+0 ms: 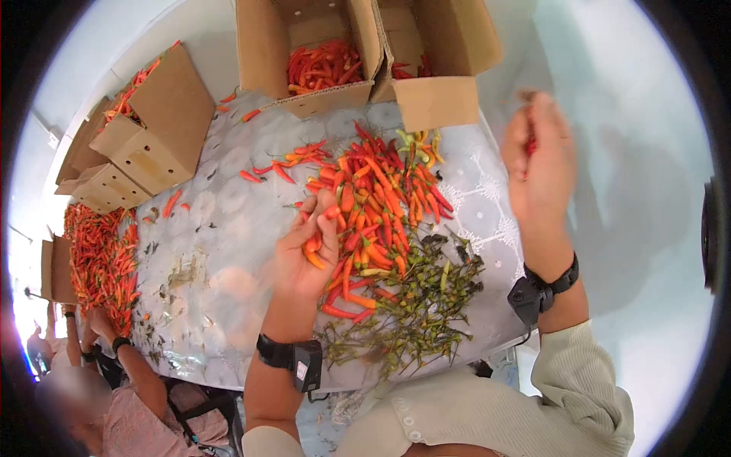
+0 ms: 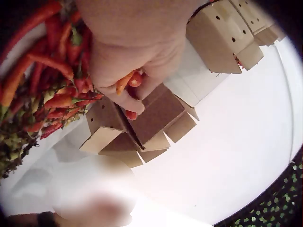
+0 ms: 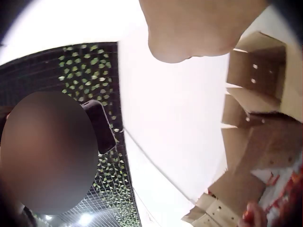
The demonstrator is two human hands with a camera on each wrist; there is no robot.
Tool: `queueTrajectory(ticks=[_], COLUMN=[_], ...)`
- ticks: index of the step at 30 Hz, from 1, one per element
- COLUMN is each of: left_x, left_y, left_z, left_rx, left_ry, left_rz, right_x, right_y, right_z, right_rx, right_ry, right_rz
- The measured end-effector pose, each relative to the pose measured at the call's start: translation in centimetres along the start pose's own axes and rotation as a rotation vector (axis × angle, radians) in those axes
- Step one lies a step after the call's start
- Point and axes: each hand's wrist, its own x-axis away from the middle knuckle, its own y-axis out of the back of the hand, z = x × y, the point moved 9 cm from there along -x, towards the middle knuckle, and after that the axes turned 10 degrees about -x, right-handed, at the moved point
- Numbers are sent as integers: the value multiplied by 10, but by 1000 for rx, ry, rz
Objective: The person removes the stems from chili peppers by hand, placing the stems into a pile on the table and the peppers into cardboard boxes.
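Note:
In the head view my left hand (image 1: 308, 255) holds a few red and orange chillies in curled fingers, over the left side of a heap of chillies (image 1: 373, 190). The left wrist view shows an orange chilli (image 2: 124, 81) and red tips between the fingers of that hand (image 2: 137, 56). My right hand (image 1: 542, 152) is raised off the table's right side, its fingers curled round something dark red, partly hidden. Green stems (image 1: 434, 305) lie in a pile nearer my body. In the right wrist view only the back part of the right hand (image 3: 199, 28) shows.
Two cardboard boxes (image 1: 312, 103) with chillies inside stand at the back. More boxes (image 1: 164, 114) and a large chilli pile (image 1: 103, 259) are at the left, where another person (image 1: 137, 411) sits. Yellow-green chillies (image 1: 419, 148) lie behind the heap.

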Motion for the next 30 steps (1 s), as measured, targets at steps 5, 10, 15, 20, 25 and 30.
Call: queueTrajectory(ticks=[5, 10, 15, 20, 25, 30], left_x=[2, -1, 0, 3, -3, 1], left_y=[-4, 5, 13, 0, 4, -4], left_z=[-2, -2, -11, -8, 2, 8], left_rx=[73, 77, -115, -236, -204, -375], left_ry=[5, 76, -61, -128, 27, 47], left_rz=[25, 45, -129, -137, 22, 16], right_x=[8, -6, -99, -29, 48, 75], right_y=[-42, -78, -84, -59, -32, -21], right_z=[128, 118, -26, -58, -113, -129], right_rx=[106, 330, 1114, 857, 900, 1105], right_ry=[872, 1328, 981, 436, -30, -37], right_rz=[1, 51, 149, 364, 616, 651])
